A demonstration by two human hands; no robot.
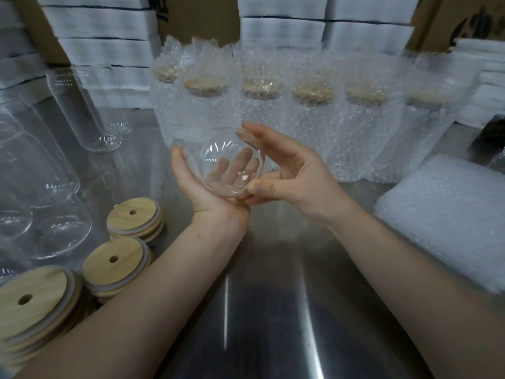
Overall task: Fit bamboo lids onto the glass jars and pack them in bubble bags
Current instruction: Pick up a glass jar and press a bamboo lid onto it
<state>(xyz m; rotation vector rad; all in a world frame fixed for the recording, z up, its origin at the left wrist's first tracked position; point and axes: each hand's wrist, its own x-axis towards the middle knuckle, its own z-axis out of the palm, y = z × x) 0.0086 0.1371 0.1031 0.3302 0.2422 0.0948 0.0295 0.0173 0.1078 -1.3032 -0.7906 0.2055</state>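
The steel tabletop (273, 269) carries a row of bagged, lidded jars (314, 119) along the back, a pile of bubble bags (442, 214) at right, empty jars (35, 165) at left and three stacks of bamboo lids (114, 258) beside the left forearm. Just before the row, the held jar (218, 151) lies sideways above the tabletop. The left hand (202, 192) cradles it with fingers curled beneath, and the right hand (297, 173) has its fingers clamped on the rim.
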